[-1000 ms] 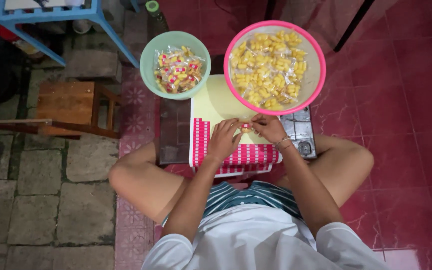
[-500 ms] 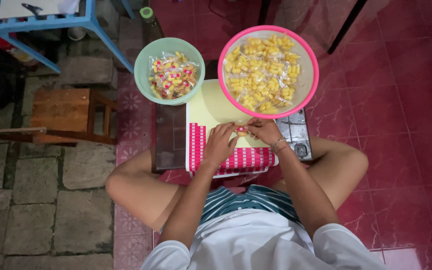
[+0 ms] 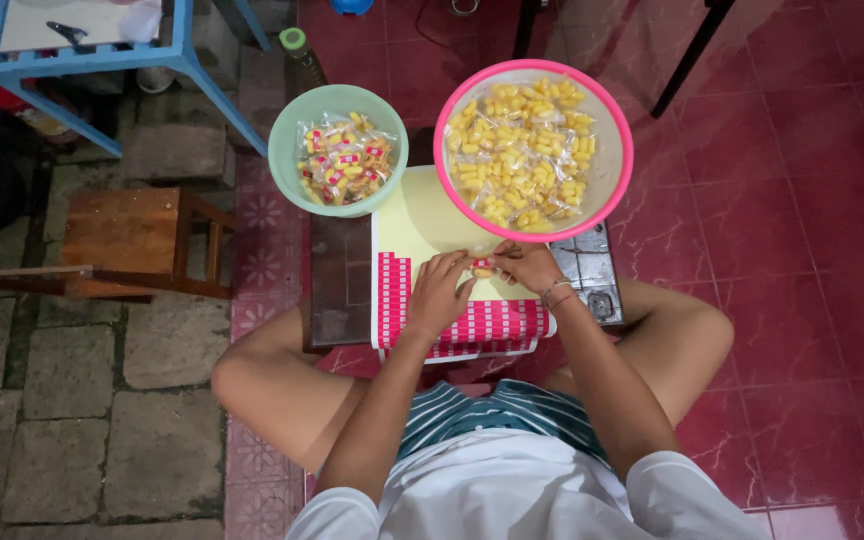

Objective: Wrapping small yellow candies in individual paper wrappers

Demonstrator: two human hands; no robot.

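Here, both hands meet over a small snack packet above a sheet of red-and-white stickers.

The left hand [image 3: 439, 292] and right hand [image 3: 524, 264] pinch the small packet [image 3: 483, 266] between their fingertips, seemingly with a sticker on it, though that is too small to tell. It sits over the sticker sheet [image 3: 452, 300] on the dark tabletop [image 3: 337, 285]. Farther off, the green bowl [image 3: 287, 140] holds labelled packets; to its right, the pink basin [image 3: 624, 170] holds yellow snacks. A wooden stool [image 3: 122, 235] stands left.
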